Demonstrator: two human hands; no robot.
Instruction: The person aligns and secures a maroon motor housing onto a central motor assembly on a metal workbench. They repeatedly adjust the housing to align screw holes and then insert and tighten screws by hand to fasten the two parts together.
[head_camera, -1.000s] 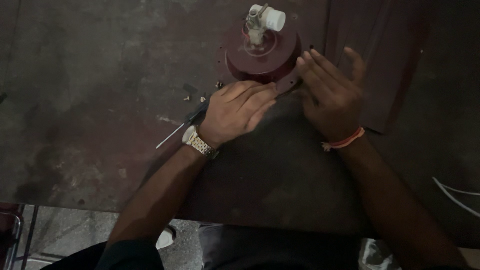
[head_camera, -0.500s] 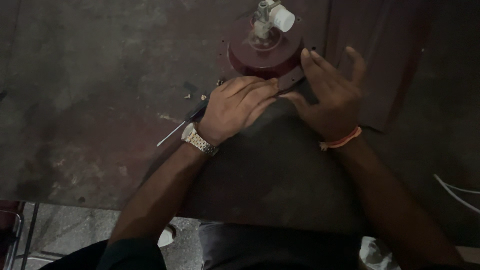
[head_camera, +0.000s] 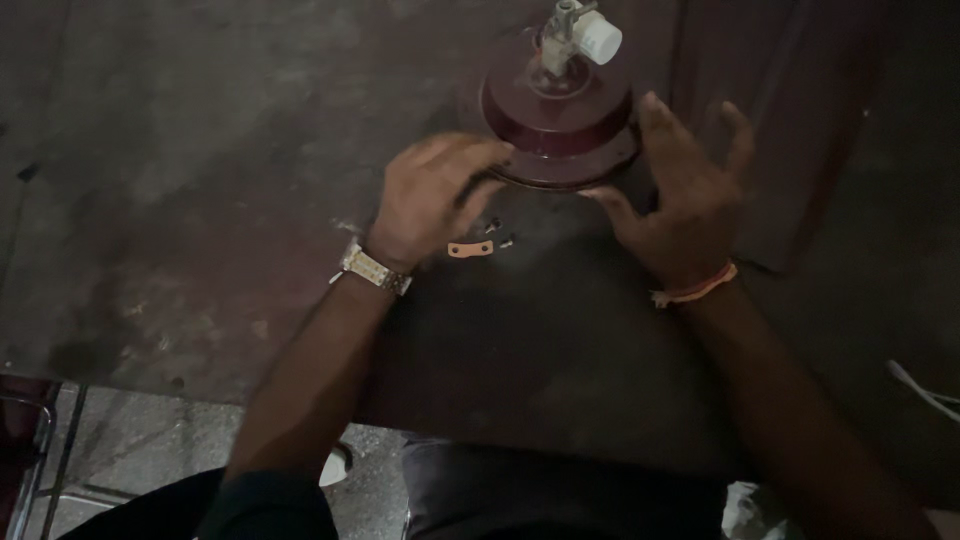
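Reaching with both hands toward a dark red round housing near the far edge of a worn, stained worktop. Left hand lying palm down just beside the housing's near left rim, fingers curled loosely and fingertips at or against the flange; blurred, so cannot tell whether anything is pinched between them, though nothing shows in the hand. Right hand on the other side, spread wide, thumb pointing inward close under the near rim and fingers raised beside the right edge; not closed on anything, contact with the rim uncertain. Metal wristwatch on the left wrist, orange band on the right. Sitting upright on the housing's centre, a metal fitting with a white cylindrical cap tilted to the right. Lying flat on the worktop between the two hands, just below the left fingers, a small copper-coloured strip with a hole at each end; beside it, to the right, two or three tiny dark screws, too small to tell apart clearly. Visible at the far right edge, a thin white cable.
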